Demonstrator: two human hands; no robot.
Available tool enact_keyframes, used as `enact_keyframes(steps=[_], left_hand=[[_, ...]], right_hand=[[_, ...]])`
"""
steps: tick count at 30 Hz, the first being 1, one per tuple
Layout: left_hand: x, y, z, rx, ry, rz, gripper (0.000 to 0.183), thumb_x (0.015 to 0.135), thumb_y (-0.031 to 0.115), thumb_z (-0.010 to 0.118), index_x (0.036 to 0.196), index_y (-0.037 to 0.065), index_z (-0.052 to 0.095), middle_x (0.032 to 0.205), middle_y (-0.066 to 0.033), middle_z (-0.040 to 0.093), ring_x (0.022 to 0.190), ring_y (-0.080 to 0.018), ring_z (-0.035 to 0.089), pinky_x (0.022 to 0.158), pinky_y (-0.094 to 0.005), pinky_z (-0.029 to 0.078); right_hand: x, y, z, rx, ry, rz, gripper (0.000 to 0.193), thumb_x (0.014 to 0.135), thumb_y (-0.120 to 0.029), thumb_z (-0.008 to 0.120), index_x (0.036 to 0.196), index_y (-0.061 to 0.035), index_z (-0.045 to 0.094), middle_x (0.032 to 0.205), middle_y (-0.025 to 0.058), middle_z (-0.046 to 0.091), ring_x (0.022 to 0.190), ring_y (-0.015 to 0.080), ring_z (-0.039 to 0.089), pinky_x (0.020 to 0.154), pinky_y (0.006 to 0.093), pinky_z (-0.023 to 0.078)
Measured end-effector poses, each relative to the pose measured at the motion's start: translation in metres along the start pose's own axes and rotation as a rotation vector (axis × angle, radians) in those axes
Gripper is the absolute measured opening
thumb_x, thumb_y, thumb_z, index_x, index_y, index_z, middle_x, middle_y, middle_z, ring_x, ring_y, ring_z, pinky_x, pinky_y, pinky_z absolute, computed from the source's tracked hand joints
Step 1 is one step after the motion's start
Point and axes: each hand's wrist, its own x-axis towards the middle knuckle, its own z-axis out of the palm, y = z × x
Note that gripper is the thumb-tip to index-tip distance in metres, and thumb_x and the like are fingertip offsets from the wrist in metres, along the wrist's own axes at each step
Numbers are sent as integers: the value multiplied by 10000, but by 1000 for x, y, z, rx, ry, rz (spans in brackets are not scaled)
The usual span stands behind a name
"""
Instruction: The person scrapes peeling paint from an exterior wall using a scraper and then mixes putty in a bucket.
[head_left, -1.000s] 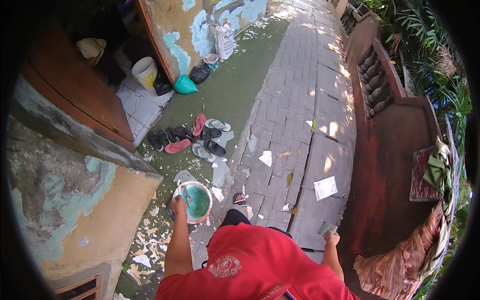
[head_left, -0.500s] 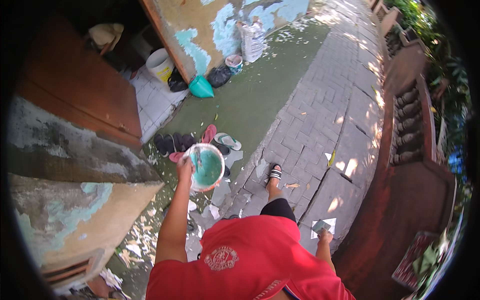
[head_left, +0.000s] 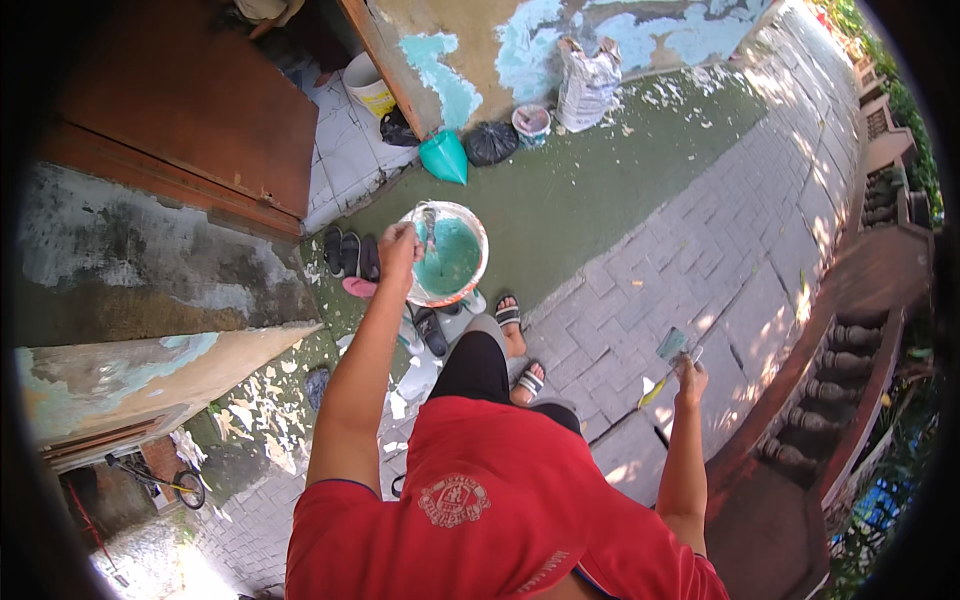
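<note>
My left hand (head_left: 399, 248) is closed on the near-left rim of a white bucket (head_left: 482, 252). Inside the bucket lies turquoise paint (head_left: 455, 258), and a paintbrush (head_left: 431, 235) leans against the inner wall close to my fingers. Out to the right, my right hand (head_left: 690, 380) is closed around the handle of a scraper (head_left: 671, 344), whose flat greyish-green blade points away from me. The bucket hangs above several pairs of sandals on the ground, partly covering them.
Dark sandals (head_left: 350, 254) stand by the doorway. Along the peeling wall (head_left: 480, 60) are a teal bag (head_left: 444, 157), a black bag (head_left: 491, 144), a small paint bucket (head_left: 531, 121) and a white sack (head_left: 588, 88). A balustrade (head_left: 840, 390) borders the path. Another person's arm shows indoors.
I have stepped and turned toward the left-hand doorway. The bucket moved slightly right and up in the view; my right hand rose with the scraper. Both grips are kept.
</note>
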Motion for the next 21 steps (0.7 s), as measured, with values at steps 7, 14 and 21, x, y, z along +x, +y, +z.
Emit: enact_keyframes(steps=[7,14,21], left_hand=[[126,-40,131,-161,-5,-81,175,971,107,597,1106,8,550,738,-39,565,531,-123,525,451,-284,413],[224,-94,249,-48,150,-281,276,936,93,604,1159,-36,505,818,-87,611,576,-166,622,554,-311,582],[309,-112,298,-168,239,-443,120,1021,118,543,1046,9,498,794,-58,553,644,-173,612,704,-381,643]], right_hand=[[121,-83,140,6,-121,153,295,968,-185,687,1155,43,691,1051,86,719,920,159,683,810,305,549],[229,-171,262,-136,-312,191,352,972,-226,685,1194,46,688,1074,81,719,963,158,678,857,302,542],[315,-235,421,-280,-551,101,339,1006,-215,651,1205,57,687,1096,66,714,997,129,647,902,287,513]])
